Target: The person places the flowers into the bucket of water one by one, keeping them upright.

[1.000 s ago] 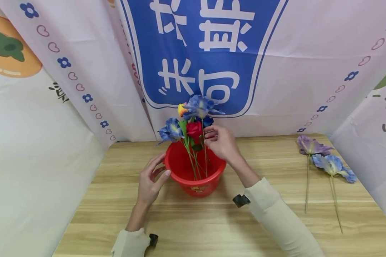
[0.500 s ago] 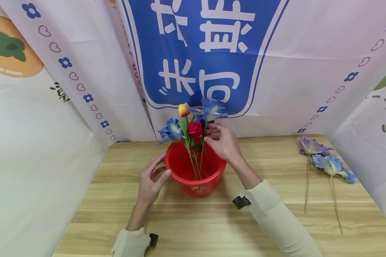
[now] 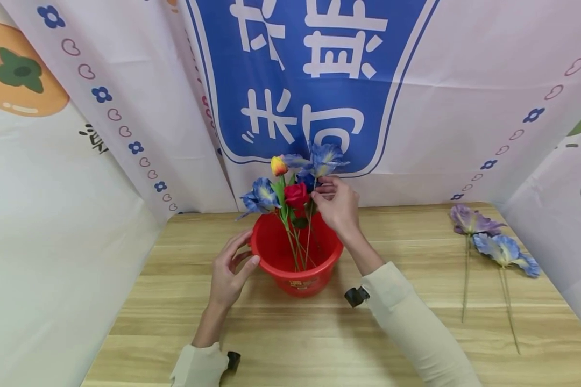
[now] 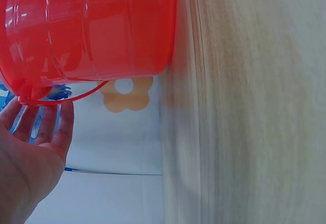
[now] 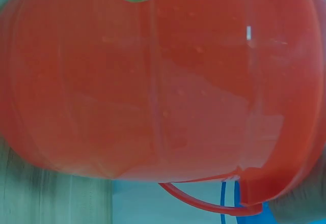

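A red bucket [image 3: 302, 285] stands on the wooden table with several artificial flowers upright in it. My right hand [image 3: 340, 208] pinches the stem of a blue iris [image 3: 326, 160] above the bucket's right side; the stem's lower end is inside. Beside it are a red rose [image 3: 296, 195], a yellow-orange tulip [image 3: 278, 165], another blue iris [image 3: 261, 196] and a partly hidden dark blue bloom. My left hand [image 3: 226, 277] rests at the bucket's left rim, and its fingertips touch by the handle [image 4: 86, 94] in the left wrist view. The bucket wall [image 5: 153, 91] fills the right wrist view.
On the table's right side lie a purple iris [image 3: 472, 220] and a light blue iris [image 3: 501, 250], stems toward the front edge. A printed cloth [image 3: 445, 134] hangs close behind the bucket, and more cloth encloses both sides.
The right hand has moved slightly up and right, tilting the held iris so its bloom leans right and uncovers the tulip. The left hand stays at the bucket's rim.
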A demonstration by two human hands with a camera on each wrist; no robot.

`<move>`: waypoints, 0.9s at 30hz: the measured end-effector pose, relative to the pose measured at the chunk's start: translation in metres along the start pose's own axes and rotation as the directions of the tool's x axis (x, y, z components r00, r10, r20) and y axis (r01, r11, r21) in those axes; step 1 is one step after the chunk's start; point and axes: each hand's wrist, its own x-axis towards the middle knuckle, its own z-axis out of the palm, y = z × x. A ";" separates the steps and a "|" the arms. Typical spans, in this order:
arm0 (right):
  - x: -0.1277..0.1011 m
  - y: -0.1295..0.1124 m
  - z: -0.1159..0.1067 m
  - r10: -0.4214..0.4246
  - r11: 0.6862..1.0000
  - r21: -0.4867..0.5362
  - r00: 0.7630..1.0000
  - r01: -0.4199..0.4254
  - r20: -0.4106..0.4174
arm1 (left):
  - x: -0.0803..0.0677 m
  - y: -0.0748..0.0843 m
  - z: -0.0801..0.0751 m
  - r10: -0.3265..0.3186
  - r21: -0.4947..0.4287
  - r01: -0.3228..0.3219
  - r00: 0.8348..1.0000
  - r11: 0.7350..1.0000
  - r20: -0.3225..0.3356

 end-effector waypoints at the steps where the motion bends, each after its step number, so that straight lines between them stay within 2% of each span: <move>1: 0.001 0.001 0.000 -0.002 1.000 0.010 1.000 0.002 -0.005 | 0.000 0.000 0.000 -0.006 0.002 0.006 1.000 1.000 0.001; 7: 0.001 0.002 0.002 -0.028 0.999 0.030 1.000 0.029 -0.009 | 0.000 0.001 0.001 -0.016 0.001 0.016 1.000 1.000 0.004; 12: 0.000 0.000 0.003 -0.055 0.998 0.036 0.998 0.054 0.043 | 0.001 0.000 0.001 0.005 0.003 -0.005 1.000 1.000 0.005; 20: -0.002 -0.001 0.013 -0.069 0.997 -0.008 0.990 0.070 0.122 | 0.001 -0.001 0.001 0.020 0.006 -0.020 1.000 1.000 0.004; 27: -0.001 0.004 0.017 -0.065 0.996 -0.050 0.988 0.072 0.139 | 0.000 -0.001 0.001 0.009 0.008 -0.009 1.000 1.000 0.002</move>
